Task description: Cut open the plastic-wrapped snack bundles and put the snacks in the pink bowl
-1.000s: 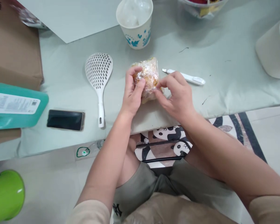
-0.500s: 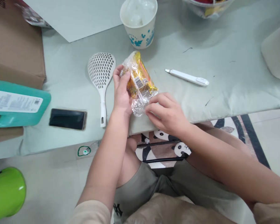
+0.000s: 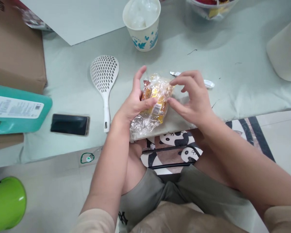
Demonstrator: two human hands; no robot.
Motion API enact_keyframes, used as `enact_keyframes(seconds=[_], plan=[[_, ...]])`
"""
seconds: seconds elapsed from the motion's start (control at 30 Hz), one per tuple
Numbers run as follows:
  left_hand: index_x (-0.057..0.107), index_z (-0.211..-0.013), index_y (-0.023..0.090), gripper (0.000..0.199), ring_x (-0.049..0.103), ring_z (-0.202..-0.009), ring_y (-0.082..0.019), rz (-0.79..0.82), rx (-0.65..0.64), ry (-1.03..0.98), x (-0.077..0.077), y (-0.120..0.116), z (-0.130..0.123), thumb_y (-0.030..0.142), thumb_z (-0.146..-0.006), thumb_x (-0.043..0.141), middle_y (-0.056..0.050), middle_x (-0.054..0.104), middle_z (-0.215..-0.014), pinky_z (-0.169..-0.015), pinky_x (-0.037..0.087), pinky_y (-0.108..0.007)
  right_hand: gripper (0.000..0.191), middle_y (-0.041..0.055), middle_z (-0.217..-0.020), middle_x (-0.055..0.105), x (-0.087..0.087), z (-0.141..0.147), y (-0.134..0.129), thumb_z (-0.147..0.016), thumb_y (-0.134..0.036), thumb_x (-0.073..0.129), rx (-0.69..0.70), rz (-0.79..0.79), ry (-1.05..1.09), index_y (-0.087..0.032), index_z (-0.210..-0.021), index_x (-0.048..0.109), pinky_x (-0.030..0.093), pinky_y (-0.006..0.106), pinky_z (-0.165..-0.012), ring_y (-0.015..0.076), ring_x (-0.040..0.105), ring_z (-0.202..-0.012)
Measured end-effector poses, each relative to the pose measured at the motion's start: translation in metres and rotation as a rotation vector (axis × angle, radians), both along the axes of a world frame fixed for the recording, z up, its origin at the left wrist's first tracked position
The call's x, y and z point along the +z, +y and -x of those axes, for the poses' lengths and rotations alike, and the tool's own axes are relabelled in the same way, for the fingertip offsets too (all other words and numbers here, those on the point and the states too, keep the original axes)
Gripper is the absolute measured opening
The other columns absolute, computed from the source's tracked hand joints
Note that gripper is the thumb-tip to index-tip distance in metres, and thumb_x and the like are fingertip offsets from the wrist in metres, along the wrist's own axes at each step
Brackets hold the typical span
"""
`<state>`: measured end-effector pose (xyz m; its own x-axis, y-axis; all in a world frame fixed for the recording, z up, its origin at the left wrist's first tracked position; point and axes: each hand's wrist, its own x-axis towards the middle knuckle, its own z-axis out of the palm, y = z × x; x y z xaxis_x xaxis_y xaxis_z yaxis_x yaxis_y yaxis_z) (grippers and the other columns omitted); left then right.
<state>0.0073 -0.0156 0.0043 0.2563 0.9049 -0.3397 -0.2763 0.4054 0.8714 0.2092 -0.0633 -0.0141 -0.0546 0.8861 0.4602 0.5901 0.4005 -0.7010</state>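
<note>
A yellow packet in crinkled clear plastic lies between both hands near the table's front edge. My left hand has its thumb over the packet's front, beside the barcode, with the index finger raised away; it holds the packet from the left. At the packet's right side, my right hand has thumb and fingers apart, the tips at the wrap. Behind my right hand lies a white utility knife, its middle hidden. A white slotted skimmer rests to the left.
A paper cup with clear contents stands behind the packet. Farther back is a clear bowl of wrapped items; a white container stands right. At left are a phone, a teal container and a cardboard box.
The packet has turned and moved right and toward the table edge. My left hand has shifted right, its index finger lifting. My right hand has moved up and right, its fingers spreading and partly covering the knife.
</note>
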Motion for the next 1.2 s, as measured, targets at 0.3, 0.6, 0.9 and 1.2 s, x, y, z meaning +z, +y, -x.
enact_keyframes(seconds=[0.3,0.6,0.9,1.2], plan=[[0.055,-0.142,0.021,0.091,0.055,-0.14,-0.047,0.032,-0.095,-0.043,-0.007,0.001,0.004,0.033,-0.062,0.097,-0.019,0.062,-0.129,-0.11,0.05,-0.062,0.015,0.0053,-0.091,0.066,0.003,0.004,0.002,-0.096,-0.038,0.06,-0.109,0.177,0.207,-0.025,-0.088,0.061,0.054,0.038,-0.078,0.0211,0.065,-0.088],[0.05,-0.146,0.024,0.098,0.055,-0.14,-0.048,0.019,-0.121,-0.022,-0.006,0.002,0.01,0.038,-0.062,0.097,-0.017,0.063,-0.125,-0.108,0.05,-0.064,0.021,-0.0051,-0.066,0.047,-0.005,-0.009,0.025,-0.089,-0.032,0.06,-0.388,0.403,0.984,-0.026,-0.079,0.042,0.037,0.025,-0.052,0.0105,0.043,-0.054],[0.056,-0.137,0.03,0.09,0.057,-0.137,-0.043,0.067,-0.236,-0.071,-0.008,0.005,0.018,0.029,-0.058,0.099,-0.011,0.064,-0.122,-0.108,0.052,-0.059,0.018,-0.0027,-0.071,0.042,0.002,-0.008,0.017,-0.09,-0.036,0.057,-0.451,0.277,0.858,-0.028,-0.083,0.042,0.036,0.029,-0.053,0.0136,0.042,-0.057],[0.057,-0.137,0.027,0.084,0.057,-0.137,-0.043,0.02,-0.177,-0.012,-0.009,0.002,0.007,0.022,-0.062,0.095,-0.013,0.062,-0.124,-0.112,0.048,-0.06,0.028,0.0007,-0.068,0.048,0.012,0.011,-0.008,-0.088,-0.043,0.068,-0.143,0.245,0.072,-0.026,-0.075,0.05,0.043,0.038,-0.068,0.0197,0.051,-0.069]])
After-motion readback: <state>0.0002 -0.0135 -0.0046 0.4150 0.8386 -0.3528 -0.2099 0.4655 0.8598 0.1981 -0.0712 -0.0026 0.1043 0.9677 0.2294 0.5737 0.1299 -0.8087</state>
